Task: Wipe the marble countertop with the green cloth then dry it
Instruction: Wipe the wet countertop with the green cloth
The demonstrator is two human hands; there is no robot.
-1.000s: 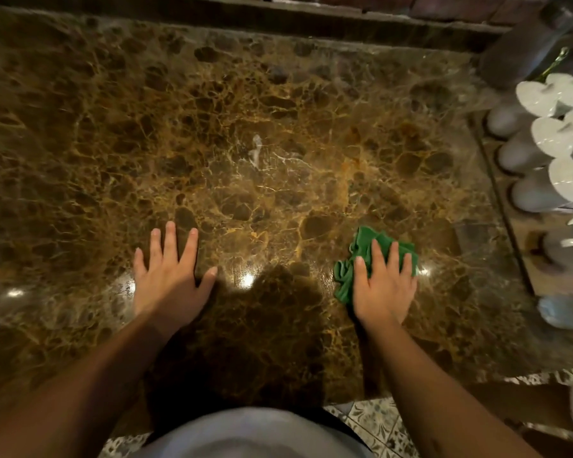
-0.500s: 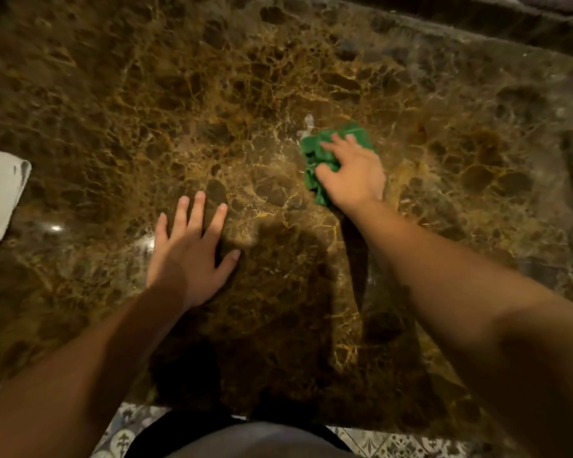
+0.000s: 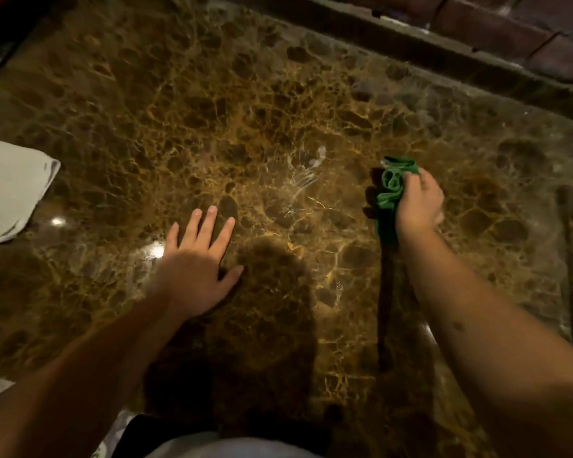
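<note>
L hand point(image 3: 197, 271) flat, splayed — R hand point(image 3: 419, 206) fisted.

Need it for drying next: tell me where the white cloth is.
In the head view, the white cloth lies at the marble countertop's far left edge, beyond the flat left hand.

Right hand point(image 3: 417, 206) clutches bunched green cloth point(image 3: 391, 190) against marble countertop point(image 3: 245, 110). Left hand point(image 3: 197, 266) flat, fingers spread, palm down. White cloth point(image 3: 10, 190) at left edge. Wet streaks mid-slab.

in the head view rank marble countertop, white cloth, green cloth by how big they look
1. marble countertop
2. white cloth, cut off by the frame edge
3. green cloth, bunched and partly hidden under the right hand
</note>
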